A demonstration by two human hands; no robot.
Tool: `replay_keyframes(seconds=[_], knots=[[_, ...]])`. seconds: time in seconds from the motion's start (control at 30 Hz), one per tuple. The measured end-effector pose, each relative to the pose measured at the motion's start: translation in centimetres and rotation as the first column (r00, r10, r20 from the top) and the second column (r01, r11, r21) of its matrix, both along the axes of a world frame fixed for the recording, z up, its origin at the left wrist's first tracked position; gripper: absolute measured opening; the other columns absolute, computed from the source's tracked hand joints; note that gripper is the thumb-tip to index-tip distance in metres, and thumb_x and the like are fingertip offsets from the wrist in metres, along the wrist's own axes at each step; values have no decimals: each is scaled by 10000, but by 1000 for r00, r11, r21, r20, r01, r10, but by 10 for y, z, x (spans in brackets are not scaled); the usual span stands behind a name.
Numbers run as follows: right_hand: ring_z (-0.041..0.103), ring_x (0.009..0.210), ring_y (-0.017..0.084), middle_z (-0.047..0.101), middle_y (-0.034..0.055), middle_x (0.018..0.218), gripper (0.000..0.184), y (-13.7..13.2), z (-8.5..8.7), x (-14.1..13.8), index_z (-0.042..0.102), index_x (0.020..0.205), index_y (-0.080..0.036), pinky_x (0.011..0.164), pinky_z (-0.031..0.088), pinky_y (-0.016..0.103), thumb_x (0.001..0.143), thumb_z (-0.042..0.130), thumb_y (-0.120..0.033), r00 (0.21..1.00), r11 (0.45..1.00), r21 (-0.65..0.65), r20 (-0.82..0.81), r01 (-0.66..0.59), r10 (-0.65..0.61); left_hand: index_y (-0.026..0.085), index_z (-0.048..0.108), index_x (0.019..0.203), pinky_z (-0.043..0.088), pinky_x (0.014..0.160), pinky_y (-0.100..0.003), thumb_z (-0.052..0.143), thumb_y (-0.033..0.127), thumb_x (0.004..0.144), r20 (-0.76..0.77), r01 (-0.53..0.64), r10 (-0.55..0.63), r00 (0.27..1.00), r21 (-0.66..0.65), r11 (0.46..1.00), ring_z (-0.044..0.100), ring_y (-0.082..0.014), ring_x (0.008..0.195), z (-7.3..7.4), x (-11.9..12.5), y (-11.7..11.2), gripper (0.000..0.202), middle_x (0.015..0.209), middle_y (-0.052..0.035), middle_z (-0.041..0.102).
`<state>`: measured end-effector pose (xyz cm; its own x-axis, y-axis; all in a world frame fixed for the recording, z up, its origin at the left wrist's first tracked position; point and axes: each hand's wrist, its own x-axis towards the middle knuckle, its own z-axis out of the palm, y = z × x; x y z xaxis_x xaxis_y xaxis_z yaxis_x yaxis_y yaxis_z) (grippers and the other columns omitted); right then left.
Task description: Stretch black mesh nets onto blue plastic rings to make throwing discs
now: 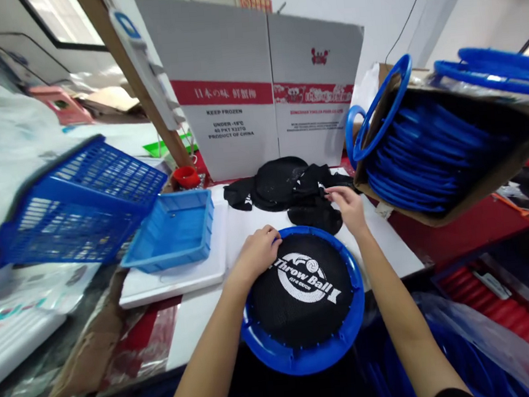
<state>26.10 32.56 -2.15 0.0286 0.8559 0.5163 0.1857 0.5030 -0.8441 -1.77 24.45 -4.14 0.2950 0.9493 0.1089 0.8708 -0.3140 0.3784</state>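
A round blue plastic frame (263, 342) with a black mesh centre (303, 322) lies in front of me, with white "Throw Ball" lettering printed on the mesh. My left hand (259, 253) is at the upper left of the frame, its fingers curled over the rim. Beyond the frame is a loose heap of black mesh pieces (276, 182), some with white print. My right hand (347, 206) reaches to the heap's right side and pinches the edge of a black mesh piece (315, 182) between thumb and fingers.
A shallow blue tray (170, 259) and a tilted blue basket (75, 203) are on the left. On the right, a carton (451, 213) holds many stacked blue rings (427, 153). A large white cardboard sheet (233, 47) stands behind the heap, near a small red cup (187, 177).
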Motion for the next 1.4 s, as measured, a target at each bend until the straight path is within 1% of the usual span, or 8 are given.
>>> replay_keyframes(seconds=[0.17,0.53,0.73,0.9,1.03,1.17,1.3,1.4], knots=[[727,1157,240,724,114,1247,473,37,53,56,575,1247,-204,1048,588,464,885,701,-482,782,843,88,-433,531,-447,174,645,1330,525,1002,-425,543,188,1037,14,-92,93,996,-37,995,702,-318,1163,8,7,-4,311,1258,-149,736],[698,796,183,639,-17,865,283,113,186,61,587,1060,-204,829,642,406,896,718,-394,943,931,205,-204,303,-263,171,665,1346,539,1011,-383,605,219,1039,106,-108,109,988,-21,994,711,-291,1192,6,-2,-4,317,1261,-132,747],[724,1093,269,722,71,1163,512,-8,172,20,610,1380,-237,1017,608,527,924,778,-399,953,894,441,234,73,-194,172,671,1392,549,1033,-434,580,241,1052,96,-138,140,985,-35,990,697,-324,1217,16,5,-6,358,1340,-175,692],[704,1193,310,735,121,1302,533,-152,110,7,595,1496,-286,1068,586,538,981,705,-199,639,863,270,765,-428,78,194,765,1182,510,1134,-493,598,202,1026,246,-131,108,963,79,988,651,-329,1278,15,-5,-51,229,1407,-161,672],[701,1155,275,718,149,1308,638,-202,62,24,450,1631,-261,988,626,449,1021,552,-107,402,828,-97,839,-553,367,213,771,1041,602,967,-404,643,241,1019,784,-235,-48,619,243,941,728,-253,1041,-33,0,-166,134,1059,-94,765],[698,1158,291,710,170,1332,635,-206,35,27,436,1645,-248,998,623,482,1032,552,-130,319,821,-175,862,-544,394,205,726,1098,624,755,-332,708,418,1010,939,-267,299,-168,-336,903,743,-204,826,-87,51,-264,231,983,-83,772],[706,1133,316,714,187,1313,615,-201,25,13,434,1646,-223,968,635,512,1048,565,-177,249,801,-183,891,-569,380,262,586,1436,549,1113,-506,961,512,751,774,147,503,-385,-486,861,725,-336,1226,-92,100,-273,820,1367,-168,719],[713,1135,307,711,188,1313,629,-203,26,7,399,1666,-225,973,640,501,1063,576,-216,219,777,-198,892,-598,395,264,583,1446,460,1214,-561,965,510,747,766,196,479,-428,-439,877,657,-358,1345,-77,108,-252,833,1447,-163,679]])
